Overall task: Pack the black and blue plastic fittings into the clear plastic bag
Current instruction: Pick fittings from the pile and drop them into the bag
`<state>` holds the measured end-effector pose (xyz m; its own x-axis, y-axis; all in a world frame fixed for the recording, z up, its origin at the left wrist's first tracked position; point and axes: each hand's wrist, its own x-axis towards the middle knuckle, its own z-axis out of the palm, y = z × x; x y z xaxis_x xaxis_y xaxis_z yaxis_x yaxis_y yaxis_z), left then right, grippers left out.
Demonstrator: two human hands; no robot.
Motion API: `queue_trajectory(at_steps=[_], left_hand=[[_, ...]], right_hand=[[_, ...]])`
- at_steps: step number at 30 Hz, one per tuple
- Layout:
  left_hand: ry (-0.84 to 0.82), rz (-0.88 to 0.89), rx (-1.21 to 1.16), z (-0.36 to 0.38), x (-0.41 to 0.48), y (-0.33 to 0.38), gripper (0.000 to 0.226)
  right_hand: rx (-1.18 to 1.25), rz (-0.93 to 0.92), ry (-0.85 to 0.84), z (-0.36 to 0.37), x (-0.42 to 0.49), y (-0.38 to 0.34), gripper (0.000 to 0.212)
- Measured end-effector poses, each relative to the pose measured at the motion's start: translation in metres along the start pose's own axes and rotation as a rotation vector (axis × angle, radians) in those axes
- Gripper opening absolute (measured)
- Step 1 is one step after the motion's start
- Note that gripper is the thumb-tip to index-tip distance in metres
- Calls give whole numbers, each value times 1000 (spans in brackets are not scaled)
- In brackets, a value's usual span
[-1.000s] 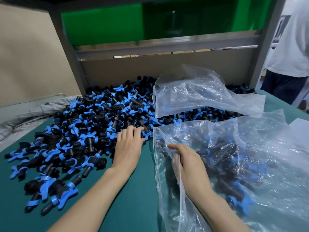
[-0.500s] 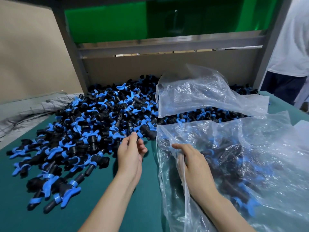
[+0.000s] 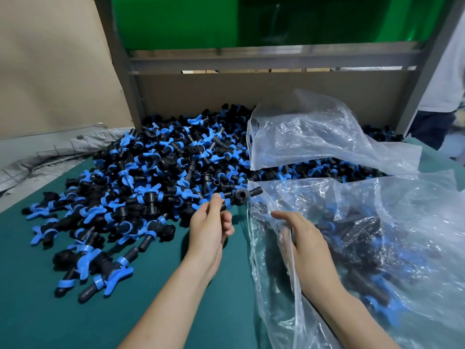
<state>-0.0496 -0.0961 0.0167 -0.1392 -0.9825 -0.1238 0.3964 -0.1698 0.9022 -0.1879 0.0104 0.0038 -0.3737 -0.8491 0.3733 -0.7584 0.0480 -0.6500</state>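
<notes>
Teal table [image 3: 50, 311], matte, runs under everything. Far left: beige board [image 3: 50, 71] upright, grey quilted cloth [image 3: 50, 157] crumpled at its foot. Behind: grey metal frame [image 3: 251, 62] with a green panel [image 3: 201, 21] above it.

Pile of fittings [image 3: 156, 177] covers the left and middle of the table, back to the frame. Each piece: black T-shaped body, ribbed barbed stems, blue collar rings, blue winged tabs. They lie jumbled, pointing every way; strays lie nearest the camera at lower left.

Left hand [image 3: 210, 233] is raised at the pile's near right edge. Its fingers [image 3: 216, 205] pinch one fitting [image 3: 240, 196] by a stem. That piece is clear of the table, its round black socket facing the camera, one barbed end just at the bag's rim.

Right hand [image 3: 309, 245] grips the near rim of the clear plastic bag [image 3: 415, 235], thumb out, palm partly behind the film. The bag lies on its side at right, mouth toward the pile, and holds many black and blue pieces, seen hazily through wrinkled plastic.

Second clear bag [image 3: 314, 137], crumpled, rests on the pile's rear right.

Far right edge: a person [image 3: 442, 71] in a white top and dark trousers.
</notes>
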Motion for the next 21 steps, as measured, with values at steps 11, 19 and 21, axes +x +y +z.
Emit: queue_trajectory(at_steps=[11, 19, 21], left_hand=[[-40, 15, 21, -1, -4, 3, 23], [-149, 91, 325, -7, -10, 9, 21], [-191, 58, 377, -6, -14, 10, 21]], right_hand=[[1, 2, -2, 0, 0, -1, 31], [114, -32, 128, -6, -2, -11, 43], [125, -65, 200, -10, -2, -15, 45]])
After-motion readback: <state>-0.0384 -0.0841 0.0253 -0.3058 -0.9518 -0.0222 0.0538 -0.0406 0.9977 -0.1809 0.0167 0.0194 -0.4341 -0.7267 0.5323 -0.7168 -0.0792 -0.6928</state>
